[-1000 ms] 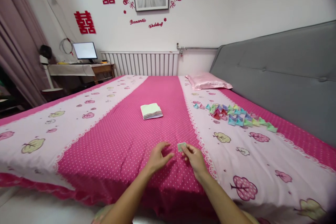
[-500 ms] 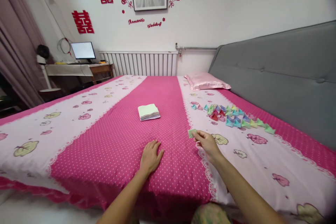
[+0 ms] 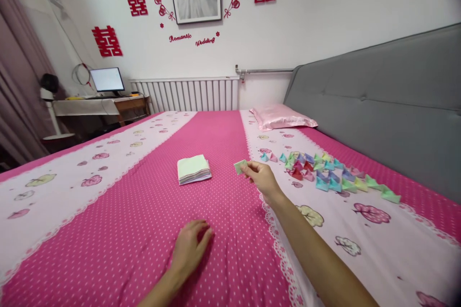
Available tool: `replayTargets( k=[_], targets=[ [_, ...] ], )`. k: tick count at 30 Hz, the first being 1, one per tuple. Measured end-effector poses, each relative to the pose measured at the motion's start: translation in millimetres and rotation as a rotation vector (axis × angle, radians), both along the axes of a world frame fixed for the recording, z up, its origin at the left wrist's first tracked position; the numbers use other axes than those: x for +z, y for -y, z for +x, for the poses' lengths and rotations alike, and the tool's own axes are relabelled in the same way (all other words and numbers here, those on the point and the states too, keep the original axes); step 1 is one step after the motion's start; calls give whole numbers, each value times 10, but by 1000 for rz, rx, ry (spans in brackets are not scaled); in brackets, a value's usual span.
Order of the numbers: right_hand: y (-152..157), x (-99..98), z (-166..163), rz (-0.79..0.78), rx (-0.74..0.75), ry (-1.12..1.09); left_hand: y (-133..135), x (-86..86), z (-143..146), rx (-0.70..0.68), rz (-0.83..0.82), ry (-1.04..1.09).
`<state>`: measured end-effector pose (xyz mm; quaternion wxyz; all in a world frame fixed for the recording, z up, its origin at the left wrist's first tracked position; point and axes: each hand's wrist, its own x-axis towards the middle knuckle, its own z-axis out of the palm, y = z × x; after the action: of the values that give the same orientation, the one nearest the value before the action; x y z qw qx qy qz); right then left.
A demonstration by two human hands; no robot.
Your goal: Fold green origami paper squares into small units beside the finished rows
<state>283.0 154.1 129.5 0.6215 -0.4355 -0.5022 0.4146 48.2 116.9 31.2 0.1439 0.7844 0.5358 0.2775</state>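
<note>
Head view faces forward-down across bed (image 3: 219,134), seemingly close.

Your slip (image 3: 239,167) is small, pale green and roughly square, pinched at its near right corner by your right hand (image 3: 264,180), slightly tilted, its folds too small to make out. To its left, apart from it, you have the stack (image 3: 194,169), flat on the pink part of the bedspread (image 3: 144,220), pale green on top, its layered edges uneven towards you. To its right lie your folded papers (image 3: 334,182), pointed, many-coloured, loosely clustered on the pale strip.
</note>
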Motion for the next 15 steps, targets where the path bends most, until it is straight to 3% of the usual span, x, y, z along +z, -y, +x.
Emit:
replayTargets(
  k=[2,6,8,11,15],
  targets=[
    [-124,39,-12,22,-10,10,-219,264,140,23,3,165],
    [-271,8,-23,70,-12,78,-736,846,564,27,160,484],
    [-310,-84,-7,87,-19,108,-966,1002,770,-3,98,660],
    [-383,-278,55,87,-22,151,-1208,955,1007,-138,-54,809],
    [-546,-470,165,93,-95,284,-1326,596,1203,-199,-163,909]
  ],
)
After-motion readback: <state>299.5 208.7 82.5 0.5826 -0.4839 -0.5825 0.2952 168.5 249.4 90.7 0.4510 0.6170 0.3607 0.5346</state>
